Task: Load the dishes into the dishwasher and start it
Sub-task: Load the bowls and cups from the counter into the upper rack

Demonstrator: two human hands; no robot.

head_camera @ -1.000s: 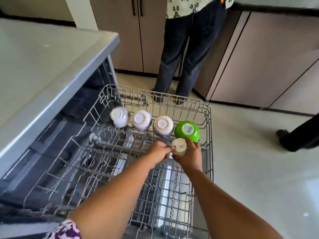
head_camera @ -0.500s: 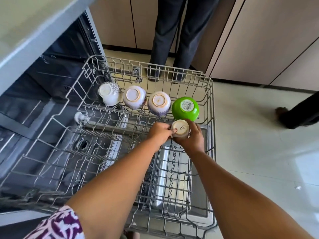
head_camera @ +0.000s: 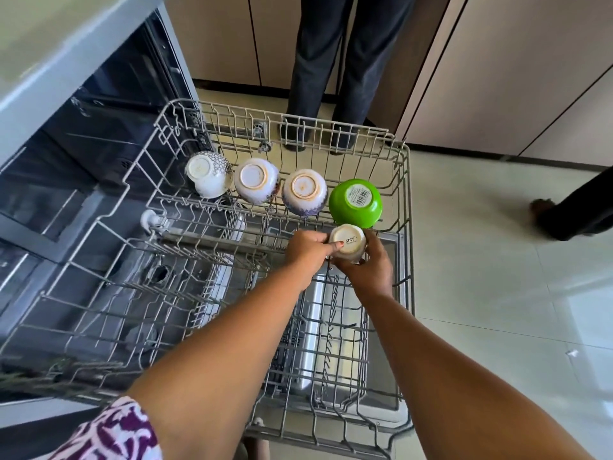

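Observation:
The grey wire dishwasher rack [head_camera: 406, 227] is pulled out over the open door. A row of upside-down dishes stands along its far side: a patterned white cup [head_camera: 207, 174], two white bowls [head_camera: 255, 179] [head_camera: 303, 190] and a green bowl [head_camera: 356, 202] with a barcode sticker. Just in front of the green bowl is a small cream cup [head_camera: 348, 242], bottom up. My right hand [head_camera: 368, 270] wraps around it from the right and below. My left hand [head_camera: 308, 249] touches its left side with the fingertips.
The open dishwasher cavity [head_camera: 99, 127] lies to the left under a grey countertop [head_camera: 49, 38]. A person in dark trousers [head_camera: 335, 61] stands just beyond the rack by beige cabinets. Another person's foot [head_camera: 570, 214] is on the tiled floor at right.
The view has tilted down and closer over the rack. Both hands stay on the cream cup, lowered slightly among the tines in front of the green bowl.

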